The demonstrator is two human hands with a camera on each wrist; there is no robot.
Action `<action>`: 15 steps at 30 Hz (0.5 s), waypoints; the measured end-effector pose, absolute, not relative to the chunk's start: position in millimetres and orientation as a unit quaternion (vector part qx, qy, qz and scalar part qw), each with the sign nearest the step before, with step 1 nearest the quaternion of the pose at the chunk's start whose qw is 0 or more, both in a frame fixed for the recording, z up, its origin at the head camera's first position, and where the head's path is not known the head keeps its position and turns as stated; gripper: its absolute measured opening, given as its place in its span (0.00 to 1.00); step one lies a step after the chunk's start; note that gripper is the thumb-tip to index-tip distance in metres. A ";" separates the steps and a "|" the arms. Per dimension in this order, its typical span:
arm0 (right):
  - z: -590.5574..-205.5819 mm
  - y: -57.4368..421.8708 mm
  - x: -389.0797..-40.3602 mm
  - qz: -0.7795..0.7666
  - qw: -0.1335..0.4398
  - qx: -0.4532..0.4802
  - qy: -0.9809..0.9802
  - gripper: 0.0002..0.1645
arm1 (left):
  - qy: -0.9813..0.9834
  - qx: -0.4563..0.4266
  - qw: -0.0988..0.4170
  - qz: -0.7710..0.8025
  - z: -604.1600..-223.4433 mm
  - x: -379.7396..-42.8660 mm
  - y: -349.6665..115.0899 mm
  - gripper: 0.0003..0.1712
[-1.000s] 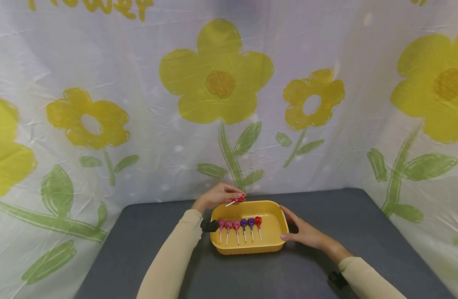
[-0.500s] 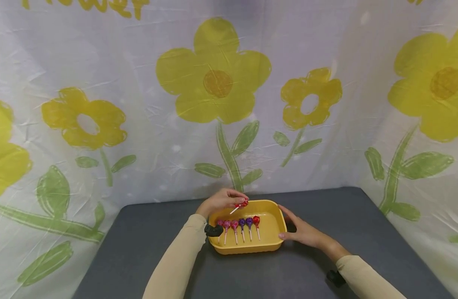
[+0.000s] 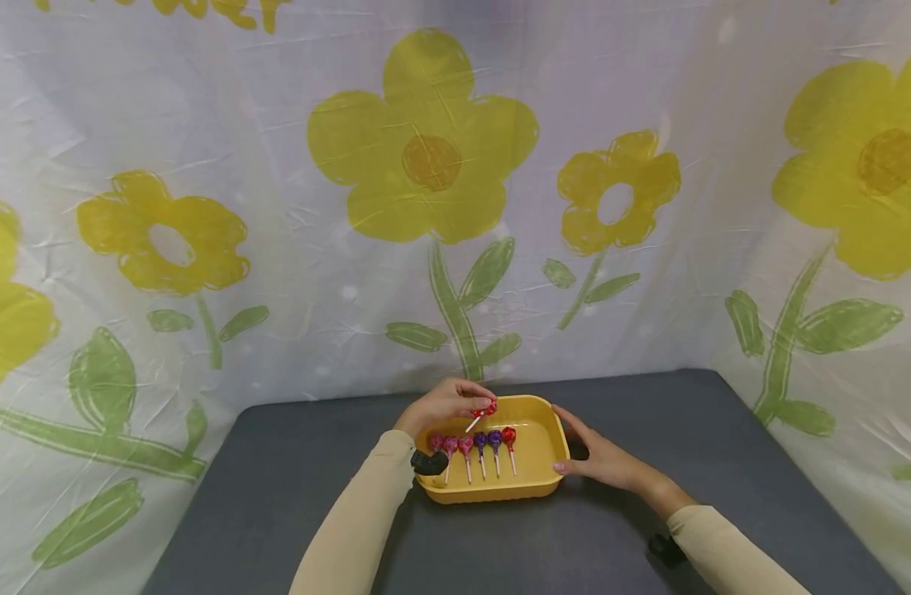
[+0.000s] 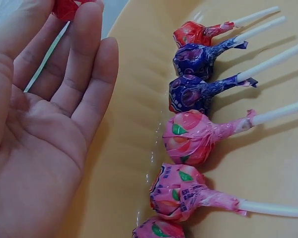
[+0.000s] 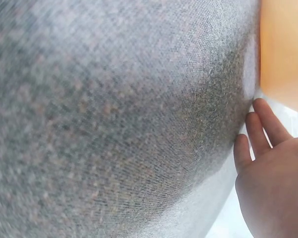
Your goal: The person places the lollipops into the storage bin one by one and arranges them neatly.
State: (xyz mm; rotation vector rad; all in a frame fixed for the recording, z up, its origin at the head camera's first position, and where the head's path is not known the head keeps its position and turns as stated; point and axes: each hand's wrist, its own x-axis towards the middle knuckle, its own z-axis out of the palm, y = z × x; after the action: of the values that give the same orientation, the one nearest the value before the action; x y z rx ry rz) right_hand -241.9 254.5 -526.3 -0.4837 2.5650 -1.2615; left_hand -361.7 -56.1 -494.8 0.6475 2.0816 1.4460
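My left hand (image 3: pixel 444 403) pinches a red-wrapped lollipop (image 3: pixel 489 408) between thumb and fingertips, its white stick slanting down to the left. It hovers over the back left part of a yellow tray (image 3: pixel 541 463). In the left wrist view only a bit of the red wrapper (image 4: pixel 65 9) shows. Lollipops lie side by side in the tray: pink ones (image 4: pixel 188 136) at left, two purple ones (image 4: pixel 191 94), and a red one (image 4: pixel 189 33) at the right end. My right hand (image 3: pixel 608 461) touches the tray's right rim with thumb and forefinger spread; its other fingers extend along the outside.
The tray stands on a dark grey table (image 3: pixel 299 496). Behind it hangs a pale cloth backdrop (image 3: pixel 336 297) printed with yellow flowers. A black wrist device (image 3: pixel 429 463) on the left wrist overlaps the leftmost pink lollipops in the head view.
The left hand has moved right and slightly down with the lollipop, from behind the tray's back rim to over its inside. The right hand stays at the right rim.
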 end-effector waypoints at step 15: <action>-527.9 254.7 -242.3 -0.433 0.118 -0.167 0.878 0.58 | 0.767 0.266 0.252 0.526 -500.9 -356.6 -47.9 0.17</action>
State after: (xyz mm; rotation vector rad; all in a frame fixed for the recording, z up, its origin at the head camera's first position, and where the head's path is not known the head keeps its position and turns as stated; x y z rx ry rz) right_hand -242.3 254.7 -527.9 -0.4889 2.5684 -1.2665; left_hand -356.6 -47.9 -500.9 0.7232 2.0872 1.4318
